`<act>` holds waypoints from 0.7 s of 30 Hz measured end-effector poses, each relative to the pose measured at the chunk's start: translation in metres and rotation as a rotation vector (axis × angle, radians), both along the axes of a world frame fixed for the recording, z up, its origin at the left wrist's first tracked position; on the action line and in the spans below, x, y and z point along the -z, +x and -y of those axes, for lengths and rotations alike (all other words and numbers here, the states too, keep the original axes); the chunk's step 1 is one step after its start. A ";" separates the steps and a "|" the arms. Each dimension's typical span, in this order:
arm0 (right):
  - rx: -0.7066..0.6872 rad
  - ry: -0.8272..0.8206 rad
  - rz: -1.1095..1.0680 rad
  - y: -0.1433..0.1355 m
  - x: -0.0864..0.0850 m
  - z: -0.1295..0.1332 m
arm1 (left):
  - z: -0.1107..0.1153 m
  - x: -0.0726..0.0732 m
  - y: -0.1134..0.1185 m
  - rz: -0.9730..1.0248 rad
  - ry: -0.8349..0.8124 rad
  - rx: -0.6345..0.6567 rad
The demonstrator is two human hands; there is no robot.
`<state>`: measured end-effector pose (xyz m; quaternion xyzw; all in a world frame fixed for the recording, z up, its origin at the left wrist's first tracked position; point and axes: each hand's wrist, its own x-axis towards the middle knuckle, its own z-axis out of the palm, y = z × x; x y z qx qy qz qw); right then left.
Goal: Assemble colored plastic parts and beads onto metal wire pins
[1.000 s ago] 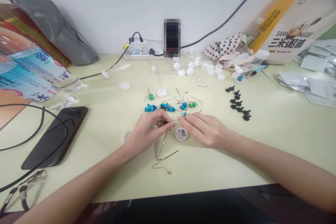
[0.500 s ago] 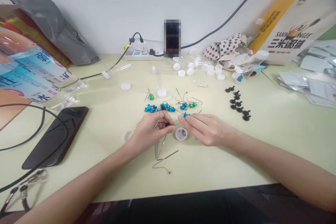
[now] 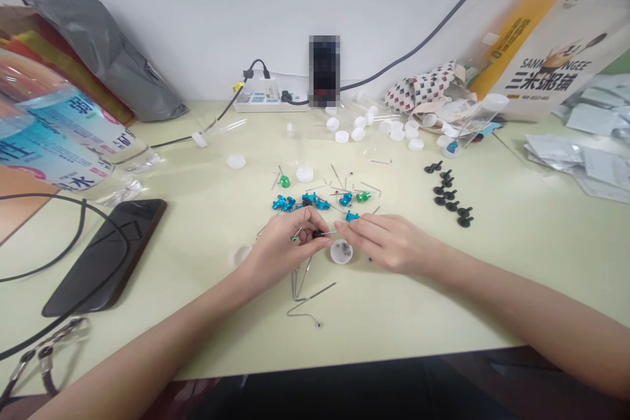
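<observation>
Between the fingertips of my left hand [image 3: 290, 236] is a small black part [image 3: 319, 233] with a thin metal rod pointing right. A bit of green shows at its palm side. My right hand [image 3: 384, 239] has its fingers pressed together beside the rod's end, next to a blue part [image 3: 351, 216]; what they pinch is too small to make out. Below and between the hands stands a white cap [image 3: 341, 252] with tiny pieces in it. Several blue parts [image 3: 283, 203] and a green part [image 3: 363, 197] lie just beyond, among thin metal rods.
Bent wires [image 3: 310, 305] lie in front of my left hand. Black knobs [image 3: 451, 205] form a row at the right, and white caps [image 3: 396, 131] are scattered behind. A phone [image 3: 103, 256], cables and water bottles [image 3: 73, 131] occupy the left side.
The black part in my left hand shows more clearly, and its rod points right more levelly. My right fingertips have shifted very slightly; the whole view has moved a little.
</observation>
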<state>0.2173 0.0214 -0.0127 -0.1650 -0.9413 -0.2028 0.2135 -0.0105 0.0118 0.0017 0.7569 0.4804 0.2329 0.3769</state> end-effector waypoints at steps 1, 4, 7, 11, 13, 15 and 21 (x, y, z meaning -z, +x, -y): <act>-0.004 -0.015 -0.006 0.000 0.000 0.000 | 0.000 0.001 0.000 -0.009 0.006 -0.001; -0.016 -0.061 -0.026 -0.001 0.000 0.000 | -0.001 0.002 0.000 -0.019 0.015 -0.005; -0.028 -0.110 -0.059 -0.001 0.000 0.001 | -0.001 0.002 0.000 -0.019 0.015 -0.009; -0.048 -0.193 -0.159 -0.002 0.003 0.001 | -0.001 0.001 0.000 -0.031 0.029 -0.005; -0.058 -0.238 -0.211 -0.003 0.005 0.001 | -0.001 0.001 0.000 -0.041 0.043 0.001; -0.048 -0.292 -0.251 -0.004 0.008 0.001 | -0.001 0.001 0.000 -0.037 0.054 0.009; 0.025 -0.437 -0.315 -0.007 0.017 -0.001 | 0.000 -0.001 0.001 -0.009 0.050 0.037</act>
